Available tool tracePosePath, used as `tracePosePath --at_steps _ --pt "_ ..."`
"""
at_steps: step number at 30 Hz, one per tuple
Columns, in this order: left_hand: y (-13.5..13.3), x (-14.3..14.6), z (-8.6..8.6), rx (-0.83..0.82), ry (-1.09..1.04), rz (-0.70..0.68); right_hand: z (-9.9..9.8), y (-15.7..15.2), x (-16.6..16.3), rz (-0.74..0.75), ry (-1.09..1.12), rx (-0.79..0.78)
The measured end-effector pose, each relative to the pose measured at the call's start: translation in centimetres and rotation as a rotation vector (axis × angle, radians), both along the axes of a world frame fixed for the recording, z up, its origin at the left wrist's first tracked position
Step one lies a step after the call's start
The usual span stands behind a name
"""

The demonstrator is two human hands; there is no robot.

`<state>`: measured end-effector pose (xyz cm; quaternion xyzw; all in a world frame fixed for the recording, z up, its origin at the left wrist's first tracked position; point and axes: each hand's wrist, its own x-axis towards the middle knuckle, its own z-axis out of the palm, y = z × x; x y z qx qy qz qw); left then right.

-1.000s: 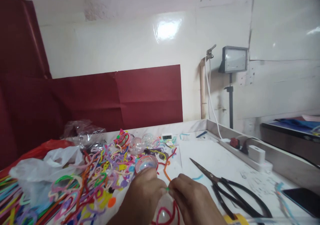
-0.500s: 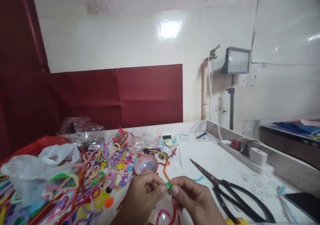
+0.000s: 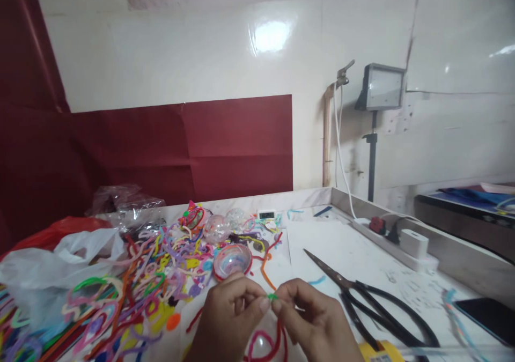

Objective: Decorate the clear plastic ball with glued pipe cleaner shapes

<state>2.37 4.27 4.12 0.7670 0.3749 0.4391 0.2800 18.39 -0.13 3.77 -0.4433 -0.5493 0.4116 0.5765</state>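
Observation:
My left hand (image 3: 231, 314) and my right hand (image 3: 311, 319) meet at the bottom centre, fingertips pinched together on a small green pipe cleaner piece (image 3: 272, 296). Under my hands lies a clear plastic ball half (image 3: 261, 346) with a red pipe cleaner curled around it. Just beyond my left hand sits a clear dome (image 3: 232, 260) with pink and blue swirls inside. A heap of coloured pipe cleaners (image 3: 140, 287) spreads to the left.
Black scissors (image 3: 370, 297) lie open to the right on the white table (image 3: 362, 249). A white plastic bag (image 3: 52, 271) and a red bag (image 3: 68, 228) are at left. Power strip (image 3: 398, 244), small lamp (image 3: 380, 88), dark phone (image 3: 488, 316) and a yellow object (image 3: 378, 351) are at right.
My hands have lifted slightly off the clear ball half and keep twisting the green piece between the fingertips. The camera view has tilted a little.

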Motion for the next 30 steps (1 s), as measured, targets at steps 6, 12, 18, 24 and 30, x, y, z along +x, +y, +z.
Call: tracePosePath --at_steps 6,12,18,24,30 --pt "-0.6 0.5 0.1 -0.348 -0.264 -0.122 -1.1 0.1 -1.5 -0.103 0.327 -0.022" --pt "-1.2 1.2 0.5 -0.437 -0.36 -0.106 -2.4 0.5 -1.9 -0.089 0.355 -0.015" --pt "-0.6 0.5 0.5 -0.134 -0.095 0.009 -1.3 0.2 -0.3 -0.059 0.05 0.036" --pt "-1.3 -0.2 1.2 0.292 0.163 0.036 0.0 0.0 1.1 -0.081 -0.444 0.329" --pt "-1.7 -0.2 1.5 0.315 0.217 -0.006 -0.4 -0.1 0.9 -0.141 -0.588 0.436"
